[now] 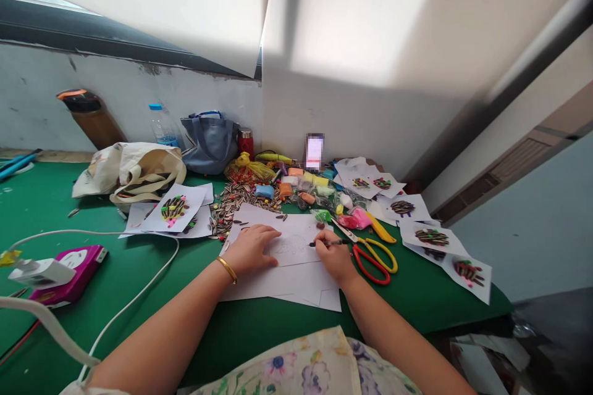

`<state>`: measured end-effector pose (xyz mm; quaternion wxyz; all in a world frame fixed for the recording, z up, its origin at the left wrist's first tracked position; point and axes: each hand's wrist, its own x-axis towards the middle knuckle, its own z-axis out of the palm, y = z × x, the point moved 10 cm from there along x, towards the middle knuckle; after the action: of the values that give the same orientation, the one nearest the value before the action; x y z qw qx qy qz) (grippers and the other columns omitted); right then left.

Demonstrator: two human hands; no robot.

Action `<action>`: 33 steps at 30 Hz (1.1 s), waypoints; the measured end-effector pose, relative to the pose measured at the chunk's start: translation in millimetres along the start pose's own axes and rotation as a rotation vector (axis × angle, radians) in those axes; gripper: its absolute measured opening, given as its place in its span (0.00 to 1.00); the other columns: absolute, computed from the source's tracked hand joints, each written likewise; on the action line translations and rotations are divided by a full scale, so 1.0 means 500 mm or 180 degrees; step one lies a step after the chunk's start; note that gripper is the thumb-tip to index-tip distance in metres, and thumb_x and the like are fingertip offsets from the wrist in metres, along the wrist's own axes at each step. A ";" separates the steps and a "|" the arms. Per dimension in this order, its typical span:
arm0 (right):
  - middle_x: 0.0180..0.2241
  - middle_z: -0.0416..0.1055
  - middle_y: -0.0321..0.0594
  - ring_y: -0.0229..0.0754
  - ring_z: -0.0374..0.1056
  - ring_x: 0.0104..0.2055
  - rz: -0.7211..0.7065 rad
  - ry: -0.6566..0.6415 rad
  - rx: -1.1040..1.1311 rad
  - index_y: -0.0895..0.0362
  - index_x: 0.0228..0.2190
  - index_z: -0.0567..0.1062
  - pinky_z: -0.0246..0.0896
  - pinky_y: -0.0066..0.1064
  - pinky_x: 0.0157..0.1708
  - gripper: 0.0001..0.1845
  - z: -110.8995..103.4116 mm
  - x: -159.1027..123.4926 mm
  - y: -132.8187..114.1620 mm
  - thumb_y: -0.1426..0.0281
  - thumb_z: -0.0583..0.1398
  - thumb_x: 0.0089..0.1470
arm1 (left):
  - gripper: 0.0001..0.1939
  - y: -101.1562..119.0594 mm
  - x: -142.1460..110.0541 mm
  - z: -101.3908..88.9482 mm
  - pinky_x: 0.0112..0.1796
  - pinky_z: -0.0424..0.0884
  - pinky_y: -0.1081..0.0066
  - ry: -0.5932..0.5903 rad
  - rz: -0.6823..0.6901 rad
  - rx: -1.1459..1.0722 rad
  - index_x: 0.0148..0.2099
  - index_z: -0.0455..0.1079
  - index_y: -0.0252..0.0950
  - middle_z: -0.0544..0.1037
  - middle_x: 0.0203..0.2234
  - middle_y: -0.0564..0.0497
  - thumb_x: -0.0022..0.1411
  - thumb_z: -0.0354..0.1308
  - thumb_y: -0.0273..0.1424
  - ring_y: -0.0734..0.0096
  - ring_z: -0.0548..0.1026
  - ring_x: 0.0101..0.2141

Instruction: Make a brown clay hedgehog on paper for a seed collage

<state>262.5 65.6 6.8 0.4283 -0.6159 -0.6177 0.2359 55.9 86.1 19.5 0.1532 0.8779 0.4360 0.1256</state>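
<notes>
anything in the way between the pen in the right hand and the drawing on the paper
Nothing visible: the pen in the right hand has its tip at the edge of the faint drawing on the paper. The left hand rests beside the drawing; the scissors lie off the paper.

We have a slim black pen (330, 243) held almost level, its tip over the edge of a faint pencil sketch (290, 245) of rounded outlines on a flat white paper sheet (306, 228).
</notes>
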 end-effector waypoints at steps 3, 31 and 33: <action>0.22 0.68 0.35 0.41 0.63 0.26 -0.0019 -0.0002 -0.0001 0.54 0.24 0.70 0.55 0.30 0.26 0.06 0.001 -0.001 -0.002 0.69 0.54 0.48 | 0.34 -0.002 0.001 0.002 0.55 0.61 0.56 -0.0014 -0.0013 0.0013 0.58 0.69 0.43 0.73 0.55 0.47 0.48 0.69 0.42 0.52 0.67 0.56; 0.23 0.69 0.34 0.41 0.64 0.27 -0.0042 -0.0071 -0.0131 0.54 0.24 0.70 0.55 0.29 0.27 0.07 0.005 -0.001 -0.008 0.69 0.53 0.48 | 0.34 -0.003 0.002 0.005 0.57 0.59 0.57 -0.0023 -0.0009 -0.0076 0.58 0.69 0.44 0.73 0.55 0.47 0.47 0.69 0.42 0.52 0.67 0.56; 0.23 0.69 0.34 0.41 0.64 0.27 -0.0057 -0.0073 -0.0129 0.54 0.24 0.71 0.56 0.30 0.27 0.07 0.004 -0.001 -0.010 0.69 0.53 0.49 | 0.34 -0.003 0.002 0.005 0.57 0.59 0.56 -0.0016 -0.0009 -0.0102 0.58 0.70 0.45 0.73 0.55 0.47 0.47 0.69 0.42 0.52 0.67 0.57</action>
<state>258.0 64.8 9.5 0.4108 -0.6162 -0.6327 0.2265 56.1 87.5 16.8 0.1686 0.8750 0.4348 0.1301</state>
